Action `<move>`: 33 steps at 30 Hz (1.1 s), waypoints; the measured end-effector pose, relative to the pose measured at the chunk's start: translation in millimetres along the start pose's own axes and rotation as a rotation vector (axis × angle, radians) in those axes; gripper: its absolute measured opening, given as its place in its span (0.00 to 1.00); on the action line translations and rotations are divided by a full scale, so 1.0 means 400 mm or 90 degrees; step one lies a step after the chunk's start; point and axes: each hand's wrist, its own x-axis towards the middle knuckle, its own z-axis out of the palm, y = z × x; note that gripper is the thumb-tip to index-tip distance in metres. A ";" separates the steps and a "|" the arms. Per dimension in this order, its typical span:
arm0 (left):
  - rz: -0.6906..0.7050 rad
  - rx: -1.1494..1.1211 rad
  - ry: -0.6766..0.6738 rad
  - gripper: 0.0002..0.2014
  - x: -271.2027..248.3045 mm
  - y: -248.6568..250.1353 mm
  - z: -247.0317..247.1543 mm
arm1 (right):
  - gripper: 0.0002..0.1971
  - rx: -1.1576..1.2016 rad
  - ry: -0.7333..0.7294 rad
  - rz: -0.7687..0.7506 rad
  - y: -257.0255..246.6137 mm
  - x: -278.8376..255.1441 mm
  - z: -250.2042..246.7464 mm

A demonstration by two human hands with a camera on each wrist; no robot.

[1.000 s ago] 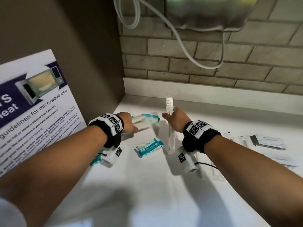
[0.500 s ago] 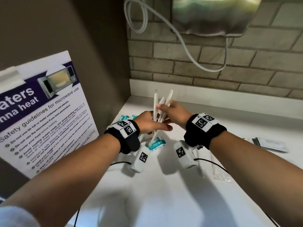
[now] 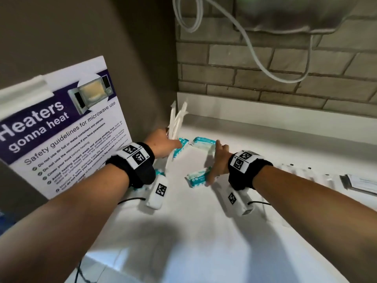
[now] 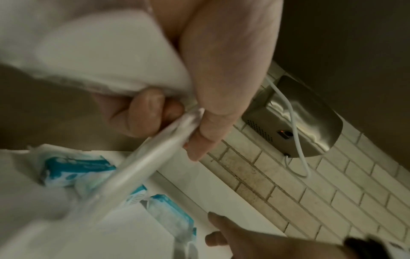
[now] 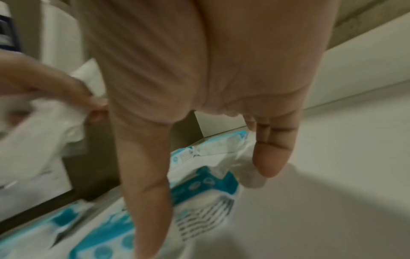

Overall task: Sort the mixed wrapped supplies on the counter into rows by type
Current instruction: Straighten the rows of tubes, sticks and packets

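1. The left hand (image 3: 163, 142) grips a bundle of long clear-wrapped sticks (image 3: 176, 121), fingers and thumb curled round their lower part; the tips point up and back toward the corner of the wall.
2. 0.5 s ago both hands met on that bundle. Now the right hand (image 3: 218, 162) has let go and moved right and down, so the left hand alone carries the sticks.
3. The right hand is spread, fingers straight, reaching over the teal-and-white wipe packets: its fingertips (image 5: 269, 157) are at the far packet (image 3: 204, 142) and its thumb lies by the near packet (image 3: 196, 178). It looks to span the 2 without gripping either; the blur hides whether it truly touches them.
4. A 3rd teal packet (image 3: 180, 148) lies just beside the left hand, and part of another shows under the left wrist.
5. My reading: one type is gathered in one hand, which frees the right hand to start on the packets, probably sliding them into line on the table (image 3: 204, 242).
6. Flat wrapped items (image 3: 361, 183) and small clear sachets (image 3: 297, 170) lie well apart at the right edge, seemingly already grouped.
7. The sticks are not yet laid down as a row, so the sort is only part done.
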 end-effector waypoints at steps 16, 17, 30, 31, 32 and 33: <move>-0.044 -0.011 0.018 0.10 0.025 -0.068 -0.008 | 0.53 -0.058 0.004 -0.001 -0.161 0.168 -0.038; -0.040 -0.009 0.016 0.10 0.026 -0.066 -0.009 | 0.52 -0.054 0.015 -0.001 -0.165 0.178 -0.034; 0.038 -0.013 -0.079 0.18 -0.008 -0.022 0.051 | 0.35 0.224 0.019 -0.144 -0.073 -0.016 -0.044; 0.047 -0.024 -0.088 0.18 -0.015 -0.016 0.065 | 0.29 0.272 -0.029 -0.156 -0.060 -0.033 -0.037; 0.057 -0.028 -0.096 0.17 -0.025 -0.007 0.079 | 0.21 0.303 -0.068 -0.167 -0.047 -0.052 -0.027; 0.063 -0.025 -0.104 0.17 -0.038 0.004 0.093 | 0.15 0.329 -0.097 -0.174 -0.034 -0.075 -0.016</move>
